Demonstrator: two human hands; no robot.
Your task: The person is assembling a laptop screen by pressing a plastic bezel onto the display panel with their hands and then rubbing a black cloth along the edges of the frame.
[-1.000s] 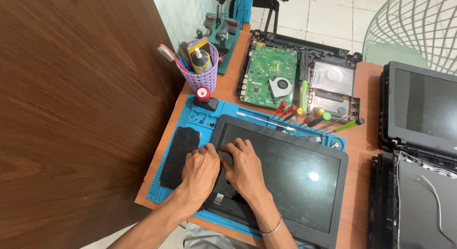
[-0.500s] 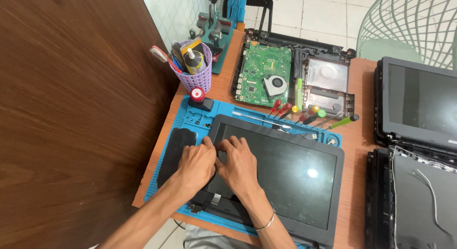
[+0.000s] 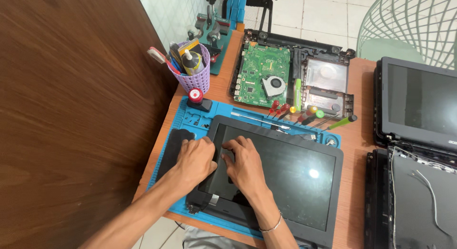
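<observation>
While both hands press flat, nothing is gripped: left hand [image 3: 194,158] and right hand [image 3: 246,166] on laptop screen [image 3: 281,175].
Purple basket [image 3: 197,77] with yellow-labelled tube [image 3: 193,63], upper centre-left.

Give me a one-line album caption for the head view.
Both hands, left and right, press on a laptop screen lying on a blue mat.

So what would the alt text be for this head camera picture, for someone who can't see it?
Two bare hands, the left hand and right hand, press on the left edge of a laptop screen lying flat on a blue mat. Behind it sit screwdrivers, a green circuit board and a purple cup of tools.
</observation>
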